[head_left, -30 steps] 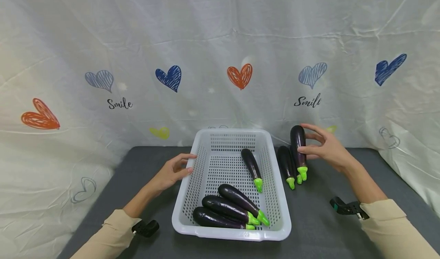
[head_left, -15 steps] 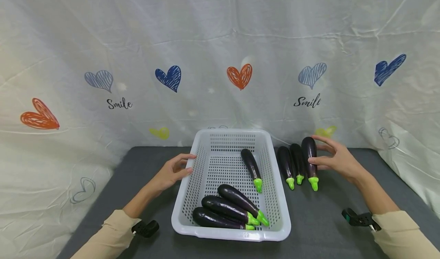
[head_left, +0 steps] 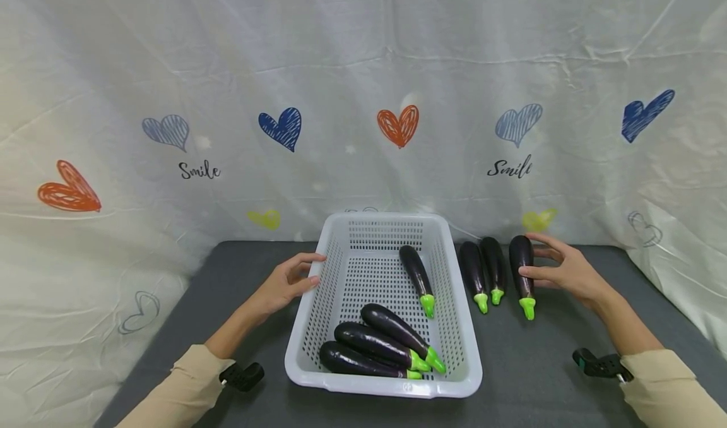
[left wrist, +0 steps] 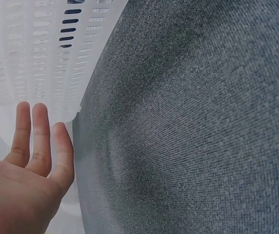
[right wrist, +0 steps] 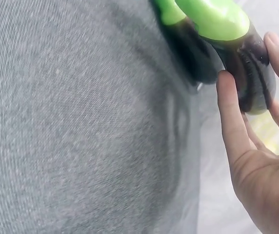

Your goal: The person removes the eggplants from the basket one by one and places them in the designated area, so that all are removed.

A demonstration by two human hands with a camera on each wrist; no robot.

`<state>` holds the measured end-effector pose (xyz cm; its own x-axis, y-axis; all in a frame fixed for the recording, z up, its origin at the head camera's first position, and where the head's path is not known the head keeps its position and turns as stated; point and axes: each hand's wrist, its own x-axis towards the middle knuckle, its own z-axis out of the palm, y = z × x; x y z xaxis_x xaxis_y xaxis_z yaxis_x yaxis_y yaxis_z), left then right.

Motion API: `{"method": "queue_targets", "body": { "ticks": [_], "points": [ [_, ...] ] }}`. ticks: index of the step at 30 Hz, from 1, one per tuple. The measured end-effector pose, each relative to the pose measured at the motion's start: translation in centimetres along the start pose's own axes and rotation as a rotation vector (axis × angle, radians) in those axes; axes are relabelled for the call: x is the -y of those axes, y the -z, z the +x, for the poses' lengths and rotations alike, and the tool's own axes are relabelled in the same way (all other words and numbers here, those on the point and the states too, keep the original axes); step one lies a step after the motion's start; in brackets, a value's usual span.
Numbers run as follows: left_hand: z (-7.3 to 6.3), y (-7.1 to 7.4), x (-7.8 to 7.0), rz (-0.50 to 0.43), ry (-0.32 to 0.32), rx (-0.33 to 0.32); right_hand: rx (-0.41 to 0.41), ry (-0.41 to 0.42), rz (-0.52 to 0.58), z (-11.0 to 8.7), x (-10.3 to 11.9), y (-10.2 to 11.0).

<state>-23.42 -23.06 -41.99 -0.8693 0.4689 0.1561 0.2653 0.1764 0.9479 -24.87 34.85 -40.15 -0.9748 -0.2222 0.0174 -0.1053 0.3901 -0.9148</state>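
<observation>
Eggplant (head_left: 519,255) pinched in the right hand (head_left: 572,274), two more eggplants (head_left: 472,267) just to that hand's left! Left hand (head_left: 282,285), fingers loose, touches the basket (head_left: 363,384); I read "Smile" (head_left: 510,167) twice on the curtain (head_left: 341,43) beyond both hands.

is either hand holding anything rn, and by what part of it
The right hand pinches an eggplant by its dark body, clear of the green cap. The left hand is at the basket's rim; no clear grip shows.
</observation>
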Motion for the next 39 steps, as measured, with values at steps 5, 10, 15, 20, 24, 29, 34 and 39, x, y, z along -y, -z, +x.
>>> {"method": "queue_targets", "body": {
  "ticks": [5, 10, 15, 20, 24, 29, 34, 39],
  "points": [
    [0.0, 0.1, 0.0, -0.006, -0.001, 0.0, 0.014, -0.019, 0.027, 0.2, -0.8, 0.3],
    [0.0, 0.1, 0.0, -0.003, -0.002, 0.0, 0.031, -0.035, 0.059, 0.5, -1.4, 0.6],
    [0.1, 0.0, 0.1, -0.005, -0.005, 0.003, 0.039, -0.052, 0.086, 0.9, -2.1, 0.8],
    [0.0, 0.0, 0.1, -0.013, -0.006, 0.006, 0.045, -0.045, 0.087, 1.1, -2.7, 1.1],
    [-0.1, 0.0, 0.1, -0.018, -0.011, 0.01, 0.039, -0.054, 0.084, 1.3, -3.1, 1.2],
    [0.0, 0.1, 0.0, -0.028, -0.01, 0.008, 0.042, -0.06, 0.075, 1.8, -3.5, 1.3],
    [0.1, 0.0, 0.0, -0.021, -0.01, 0.01, 0.038, -0.073, 0.051, 2.2, -3.5, 1.2],
    [0.1, 0.0, -0.2, -0.02, -0.009, 0.013, 0.039, -0.098, 0.058, 2.9, -3.4, 1.0]
  ]
}}
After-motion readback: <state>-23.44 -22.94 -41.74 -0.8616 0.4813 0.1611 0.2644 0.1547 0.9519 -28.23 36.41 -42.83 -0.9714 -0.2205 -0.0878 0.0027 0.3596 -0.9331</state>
